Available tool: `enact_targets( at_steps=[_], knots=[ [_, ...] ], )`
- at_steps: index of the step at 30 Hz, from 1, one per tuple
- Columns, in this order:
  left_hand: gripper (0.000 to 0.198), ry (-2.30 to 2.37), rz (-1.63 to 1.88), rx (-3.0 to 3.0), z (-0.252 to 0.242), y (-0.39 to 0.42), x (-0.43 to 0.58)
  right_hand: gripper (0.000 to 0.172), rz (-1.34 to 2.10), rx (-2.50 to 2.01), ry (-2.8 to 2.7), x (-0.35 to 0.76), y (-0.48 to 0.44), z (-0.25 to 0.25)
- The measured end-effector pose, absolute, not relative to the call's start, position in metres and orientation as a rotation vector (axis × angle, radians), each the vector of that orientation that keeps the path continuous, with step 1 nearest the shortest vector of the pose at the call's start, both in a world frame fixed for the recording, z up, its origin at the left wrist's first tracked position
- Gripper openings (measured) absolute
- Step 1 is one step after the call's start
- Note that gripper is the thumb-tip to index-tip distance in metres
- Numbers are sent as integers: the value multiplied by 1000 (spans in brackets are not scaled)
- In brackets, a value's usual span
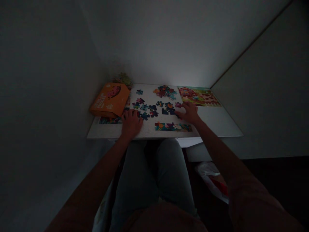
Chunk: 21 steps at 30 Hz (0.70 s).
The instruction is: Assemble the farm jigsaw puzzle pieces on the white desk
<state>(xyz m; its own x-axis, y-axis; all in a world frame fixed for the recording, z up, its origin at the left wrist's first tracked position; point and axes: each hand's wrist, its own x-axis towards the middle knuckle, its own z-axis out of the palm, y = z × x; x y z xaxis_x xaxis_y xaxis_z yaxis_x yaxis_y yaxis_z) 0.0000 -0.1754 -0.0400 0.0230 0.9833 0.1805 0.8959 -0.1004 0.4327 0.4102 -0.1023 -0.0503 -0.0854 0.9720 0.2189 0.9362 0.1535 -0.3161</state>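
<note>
Dim light covers a white table (147, 130) with puzzle pieces on it. My left hand (132, 122) rests on loose dark pieces at the left, its fingers spread. My right hand (189, 112) lies at the right of the loose pieces, thumb and fingers apart, touching a pink piece (178, 105) and a dark one beside the thumb. Several loose pieces (153, 107) lie between my hands. Nearer the front edge is a joined strip of puzzle (172, 126). A heap of pieces (165, 91) sits further back.
An orange puzzle box (111, 100) stands at the table's left, with a leafy item (123, 78) behind it. A farm picture (200, 96) lies at the back right. Walls close in behind and left. A white plastic bag (210, 177) is on the floor at right.
</note>
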Motion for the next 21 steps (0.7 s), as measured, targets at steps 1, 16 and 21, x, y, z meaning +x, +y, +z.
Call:
enact_targets(
  at_steps=[1, 16, 21],
  knots=[
    [51, 1963, 652, 2089, -40, -175, 0, 58, 118, -1835, -2096, 401, -93, -48],
    [63, 2001, 610, 2060, -40, -175, 2, 41, 195, -1718, -2234, 376, -53, -48],
    [61, 2044, 576, 2072, -39, -174, 2, 30, 238, -1598, -2292, 384, -43, -45]
  ],
)
